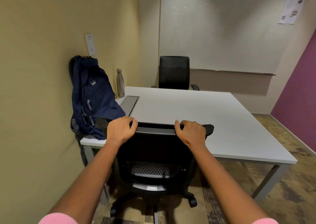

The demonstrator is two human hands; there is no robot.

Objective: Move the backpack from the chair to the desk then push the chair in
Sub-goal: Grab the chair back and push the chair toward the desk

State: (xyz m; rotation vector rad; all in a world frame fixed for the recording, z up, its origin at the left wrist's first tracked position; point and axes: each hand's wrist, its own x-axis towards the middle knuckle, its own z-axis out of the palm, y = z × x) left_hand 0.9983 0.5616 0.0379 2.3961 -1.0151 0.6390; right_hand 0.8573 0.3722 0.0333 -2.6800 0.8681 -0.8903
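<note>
Small room, yellow-beige wall on the left, purple wall on the right, patchy wood-look floor. Grey desk (196, 114) fills the middle.

Left hand (120, 129) curled over the top edge of the black chair (153, 155) backrest, fingers wrapped over the front, thumb behind; clenched on it. Right hand (190, 132) same grip on the backrest top, near its right end. Both arms out straight, pink sleeves at the bottom edge.

Chair backrest faces the camera, seat tucked under the desk's near edge, wheel base on the floor behind.

Navy backpack (92, 97) sits on the desk's near-left corner, upright, long axis vertical, leaning against the left wall, zip pockets facing the room. Steel bottle (120, 82) stands just behind it. 2nd black chair (174, 72) at the desk's far side.
</note>
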